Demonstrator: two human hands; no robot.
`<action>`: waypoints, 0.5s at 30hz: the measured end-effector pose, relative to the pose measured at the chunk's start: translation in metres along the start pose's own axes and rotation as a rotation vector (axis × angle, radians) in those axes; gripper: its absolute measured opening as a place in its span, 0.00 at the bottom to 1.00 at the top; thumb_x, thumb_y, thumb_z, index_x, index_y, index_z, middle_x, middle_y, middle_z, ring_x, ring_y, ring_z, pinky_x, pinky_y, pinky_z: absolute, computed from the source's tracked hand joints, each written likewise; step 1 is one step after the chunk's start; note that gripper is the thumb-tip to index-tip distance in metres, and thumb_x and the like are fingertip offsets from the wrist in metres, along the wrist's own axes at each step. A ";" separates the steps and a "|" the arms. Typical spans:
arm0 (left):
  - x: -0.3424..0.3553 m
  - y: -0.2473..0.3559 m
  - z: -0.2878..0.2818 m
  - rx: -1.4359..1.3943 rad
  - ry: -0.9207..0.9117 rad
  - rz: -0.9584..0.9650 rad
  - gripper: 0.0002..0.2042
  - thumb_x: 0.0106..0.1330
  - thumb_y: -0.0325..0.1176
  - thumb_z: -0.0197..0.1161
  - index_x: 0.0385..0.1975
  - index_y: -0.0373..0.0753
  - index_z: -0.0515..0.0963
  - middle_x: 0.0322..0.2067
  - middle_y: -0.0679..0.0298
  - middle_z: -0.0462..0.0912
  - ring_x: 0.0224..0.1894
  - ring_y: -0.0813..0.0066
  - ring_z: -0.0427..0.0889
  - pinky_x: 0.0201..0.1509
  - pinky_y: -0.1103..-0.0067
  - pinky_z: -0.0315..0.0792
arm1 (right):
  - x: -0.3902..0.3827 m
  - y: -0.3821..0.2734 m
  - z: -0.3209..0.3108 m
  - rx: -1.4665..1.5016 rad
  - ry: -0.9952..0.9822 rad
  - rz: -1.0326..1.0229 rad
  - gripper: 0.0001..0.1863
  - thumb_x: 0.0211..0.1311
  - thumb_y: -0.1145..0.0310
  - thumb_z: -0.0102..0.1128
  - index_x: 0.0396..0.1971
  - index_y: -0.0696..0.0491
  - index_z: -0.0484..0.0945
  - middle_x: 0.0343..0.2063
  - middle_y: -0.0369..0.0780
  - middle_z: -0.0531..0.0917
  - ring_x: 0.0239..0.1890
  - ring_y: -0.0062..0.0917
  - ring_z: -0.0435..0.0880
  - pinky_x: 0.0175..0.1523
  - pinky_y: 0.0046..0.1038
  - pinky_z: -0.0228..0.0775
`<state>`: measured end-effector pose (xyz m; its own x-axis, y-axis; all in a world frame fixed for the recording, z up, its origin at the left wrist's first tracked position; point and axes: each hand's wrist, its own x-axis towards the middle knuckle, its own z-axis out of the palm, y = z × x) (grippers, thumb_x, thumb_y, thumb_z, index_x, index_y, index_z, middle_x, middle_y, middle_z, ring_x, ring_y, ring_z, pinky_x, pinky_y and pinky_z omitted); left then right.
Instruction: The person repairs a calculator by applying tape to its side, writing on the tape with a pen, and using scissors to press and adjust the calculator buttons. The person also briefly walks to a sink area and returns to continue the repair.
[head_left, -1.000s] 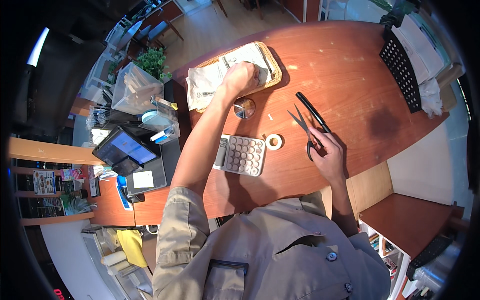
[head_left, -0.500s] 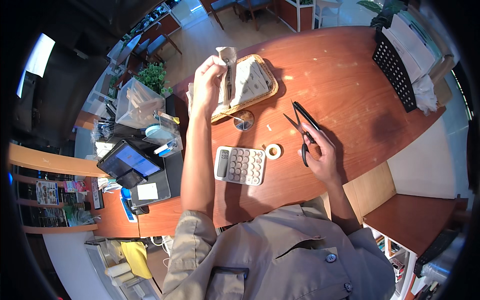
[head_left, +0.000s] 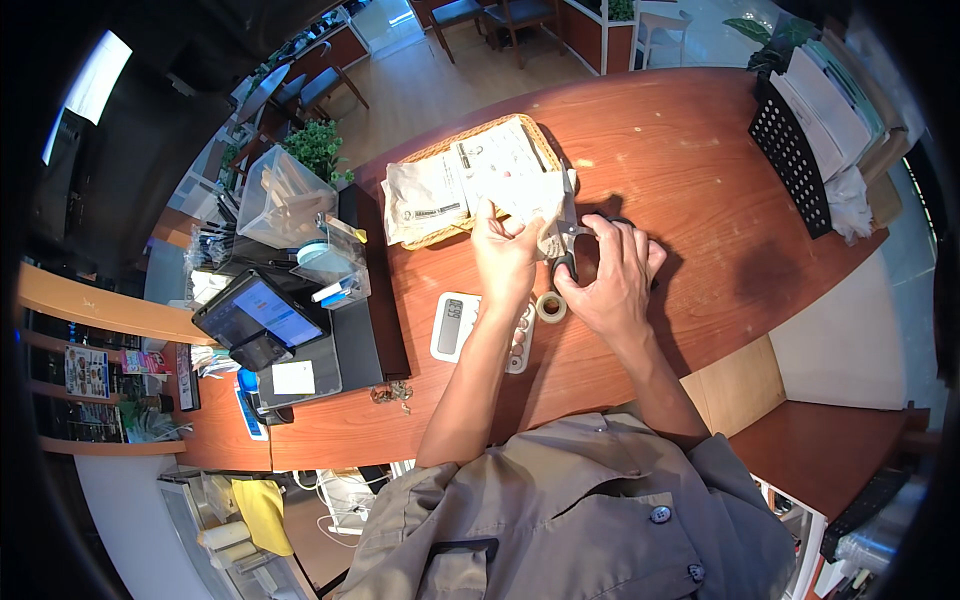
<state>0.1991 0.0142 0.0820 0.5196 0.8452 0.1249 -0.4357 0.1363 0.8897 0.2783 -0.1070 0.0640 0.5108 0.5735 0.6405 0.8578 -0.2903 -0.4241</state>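
Observation:
My left hand [head_left: 506, 258] is closed on a printed paper packet [head_left: 552, 238], holding it in front of the wicker basket. My right hand [head_left: 618, 275] has its fingers in the handles of black-handled scissors [head_left: 566, 268]. Their blades point away from me, against the packet's right side; whether they cut into it I cannot tell. More printed paper packets [head_left: 430, 190] lie in the wicker basket [head_left: 543, 137]. Just below my hands is a tape roll [head_left: 550, 307]. A white calculator [head_left: 449, 345] is partly hidden under my left forearm.
A black desk stand with a tablet [head_left: 270, 315] and a clear box of wrapped sticks [head_left: 283, 197] stands on the left. Keys [head_left: 396, 392] lie beside it. At the far right is a perforated black file holder [head_left: 790, 155]. The wooden table [head_left: 690, 150] curves around.
My left hand has come down and right from above the basket with the packet. My right hand has moved the scissors left and up to meet it. The round dish is now hidden.

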 end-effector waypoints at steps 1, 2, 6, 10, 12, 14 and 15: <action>0.002 -0.003 -0.002 0.023 0.005 0.019 0.29 0.66 0.14 0.65 0.67 0.29 0.64 0.53 0.52 0.83 0.47 0.71 0.88 0.47 0.78 0.84 | -0.001 0.000 0.000 -0.011 -0.021 -0.005 0.34 0.47 0.57 0.76 0.56 0.49 0.75 0.45 0.39 0.80 0.52 0.34 0.76 0.59 0.43 0.57; 0.004 -0.005 -0.004 0.008 -0.024 0.071 0.29 0.66 0.14 0.65 0.67 0.28 0.65 0.54 0.51 0.83 0.47 0.71 0.88 0.47 0.79 0.84 | -0.003 0.000 0.000 -0.018 -0.039 -0.006 0.34 0.47 0.57 0.76 0.56 0.49 0.75 0.45 0.39 0.80 0.52 0.34 0.76 0.58 0.43 0.57; 0.039 0.017 -0.036 0.178 0.289 0.131 0.26 0.67 0.15 0.61 0.65 0.32 0.68 0.50 0.55 0.84 0.40 0.74 0.87 0.39 0.81 0.82 | -0.011 0.014 -0.012 -0.057 -0.077 0.066 0.32 0.45 0.58 0.76 0.53 0.49 0.76 0.43 0.38 0.80 0.50 0.34 0.75 0.58 0.42 0.56; 0.049 0.035 -0.057 0.033 -0.025 0.153 0.19 0.70 0.14 0.55 0.59 0.35 0.73 0.52 0.58 0.84 0.50 0.68 0.88 0.55 0.73 0.84 | -0.022 0.034 -0.023 0.843 -0.261 0.284 0.33 0.53 0.60 0.76 0.56 0.50 0.68 0.42 0.36 0.79 0.44 0.22 0.78 0.52 0.33 0.67; 0.035 0.018 -0.043 0.127 -0.031 -0.112 0.13 0.72 0.21 0.61 0.54 0.36 0.78 0.49 0.60 0.86 0.48 0.72 0.88 0.51 0.75 0.85 | -0.019 0.036 -0.012 1.405 -0.371 0.290 0.35 0.59 0.53 0.76 0.56 0.49 0.62 0.42 0.38 0.79 0.42 0.20 0.79 0.46 0.27 0.72; 0.010 -0.007 -0.019 -0.213 -0.213 -0.197 0.17 0.71 0.23 0.63 0.59 0.35 0.75 0.43 0.60 0.88 0.42 0.74 0.89 0.46 0.78 0.86 | -0.021 0.033 -0.002 1.898 -0.471 0.356 0.35 0.60 0.49 0.76 0.56 0.48 0.62 0.42 0.40 0.79 0.43 0.22 0.79 0.46 0.27 0.73; 0.009 -0.010 -0.017 -0.427 -0.452 -0.239 0.23 0.71 0.23 0.64 0.64 0.34 0.69 0.42 0.58 0.88 0.40 0.73 0.89 0.46 0.78 0.85 | -0.023 0.032 0.000 1.941 -0.483 0.380 0.36 0.62 0.46 0.73 0.57 0.48 0.63 0.41 0.41 0.79 0.42 0.23 0.79 0.45 0.27 0.72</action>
<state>0.1960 0.0293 0.0672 0.8543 0.4797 0.2004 -0.4751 0.5639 0.6755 0.2935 -0.1292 0.0353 0.2782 0.9045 0.3234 -0.6123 0.4264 -0.6659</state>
